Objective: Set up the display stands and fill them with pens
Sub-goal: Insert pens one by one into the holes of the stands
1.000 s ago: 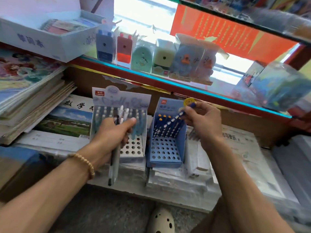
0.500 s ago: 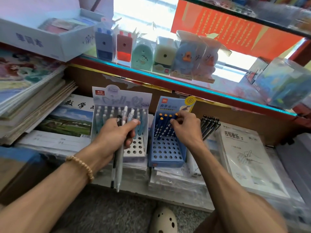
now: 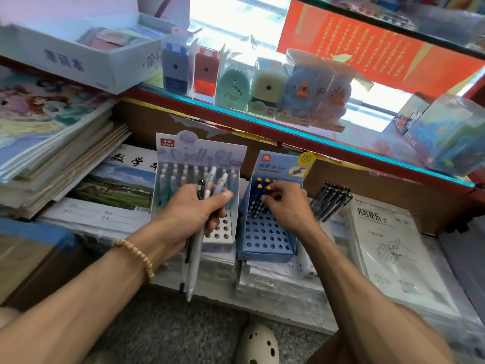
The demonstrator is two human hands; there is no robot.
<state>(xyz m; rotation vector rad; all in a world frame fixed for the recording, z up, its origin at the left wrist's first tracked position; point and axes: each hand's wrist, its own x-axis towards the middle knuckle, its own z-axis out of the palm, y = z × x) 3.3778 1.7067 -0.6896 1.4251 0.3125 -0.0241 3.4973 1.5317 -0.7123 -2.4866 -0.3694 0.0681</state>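
- The right hand [image 3: 287,203] has its fingers curled down among the orange-topped pens [image 3: 263,183] in the blue stand [image 3: 265,232]; whether it pinches one, I cannot tell.
- The left hand [image 3: 194,208] is clamped on a small bunch of pens [image 3: 195,248], in front of the pale stand [image 3: 199,164].
- Both stands are upright with their back rows filled; the front holes are open.
- Loose dark pens [image 3: 332,202] lie beside the blue stand, so I judge filling about half done.
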